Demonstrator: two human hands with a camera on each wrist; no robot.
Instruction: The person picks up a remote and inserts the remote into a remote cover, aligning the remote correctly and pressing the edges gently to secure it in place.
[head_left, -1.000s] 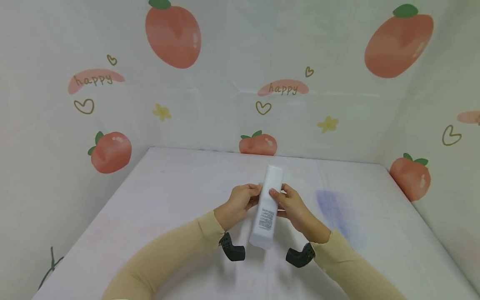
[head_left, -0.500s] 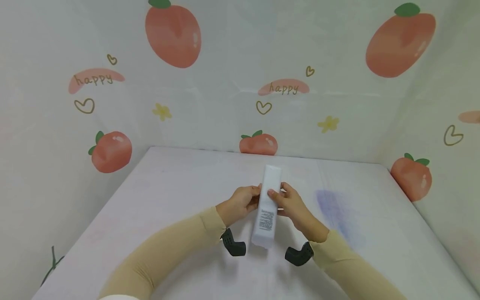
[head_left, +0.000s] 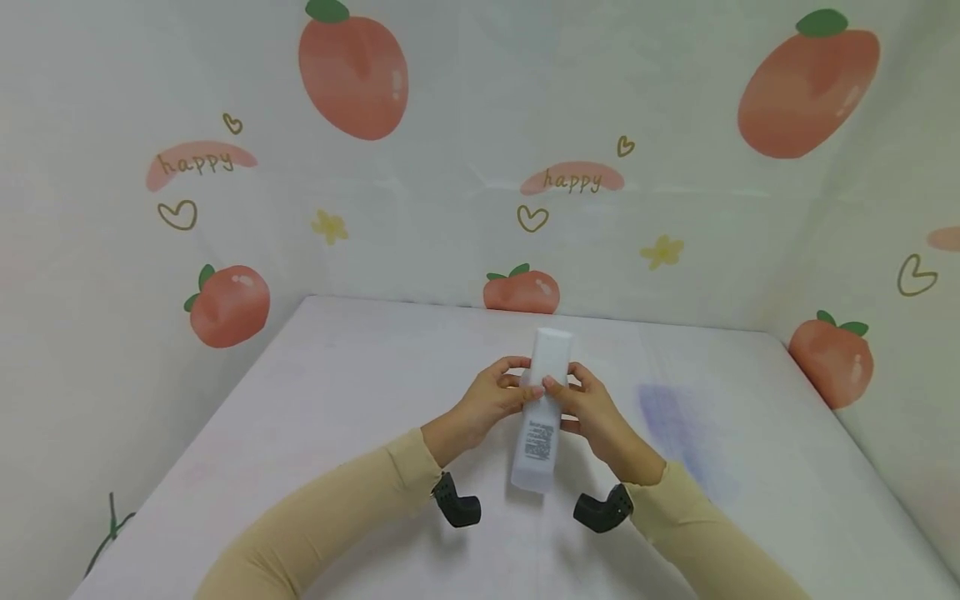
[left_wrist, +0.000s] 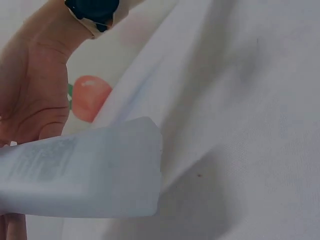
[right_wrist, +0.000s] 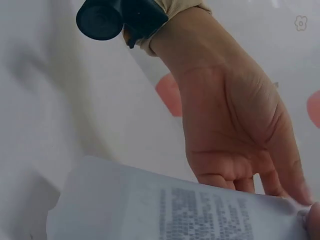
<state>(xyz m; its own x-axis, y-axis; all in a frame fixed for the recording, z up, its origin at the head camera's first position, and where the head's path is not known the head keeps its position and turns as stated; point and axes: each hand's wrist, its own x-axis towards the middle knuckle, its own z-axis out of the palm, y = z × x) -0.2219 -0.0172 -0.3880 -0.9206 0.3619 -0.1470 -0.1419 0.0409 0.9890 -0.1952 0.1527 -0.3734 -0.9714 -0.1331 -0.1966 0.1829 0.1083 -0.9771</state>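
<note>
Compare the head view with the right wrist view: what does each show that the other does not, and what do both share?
Head view only: both hands, the left hand and right hand, gripping the white bottle above the table, its cap end pointing away. Right wrist view only: the left hand's palm and the bottle's printed label close up. Both share the bottle and the peach-patterned wall.

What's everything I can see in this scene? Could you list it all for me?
bottle: one, white with a block of small grey print, held above the table between both hands
table: one, white cloth cover with a faint purple patch at right
walls: white, printed with peaches, hearts, flowers and the word happy
wrist cameras: two, black, one under each wrist
sleeves: two, beige, on both forearms
left hand: fingers curled round the bottle's upper part
right hand: fingers curled round the bottle from the other side
</note>
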